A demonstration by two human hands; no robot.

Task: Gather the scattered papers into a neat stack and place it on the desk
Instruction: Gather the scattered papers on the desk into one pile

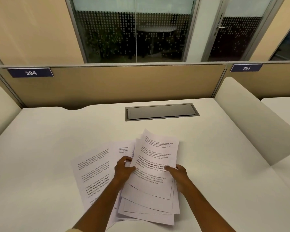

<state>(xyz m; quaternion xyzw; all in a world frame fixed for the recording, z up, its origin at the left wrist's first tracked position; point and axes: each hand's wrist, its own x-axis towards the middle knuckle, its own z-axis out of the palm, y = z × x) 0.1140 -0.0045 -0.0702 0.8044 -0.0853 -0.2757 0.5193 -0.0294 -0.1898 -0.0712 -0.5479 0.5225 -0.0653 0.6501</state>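
Papers [155, 166] are partly gathered: from the head view, I've got a loose bundle between both hands, low over the desk [40, 148]. My left hand [124, 169] grips the bundle's left edge, thumb on top, fingers curled under. My right hand [178, 173] clamps the right edge, thumb pressed on the printed top sheet. So both hands are grasping paper, neither is free.

Not neat yet, though. The sheets fan out at the end nearest me, corners poking past one another, and the far ends splay too. That needs squaring up, I'd say by tapping the edges level.

More to collect as well: to the left of my left hand, a sheet [92, 173] lies flat on the desk, running under my left forearm, and another [122, 148] peeks out just beyond my left fingers. Roughly halfway, by my reckoning: grab those, align, set down.
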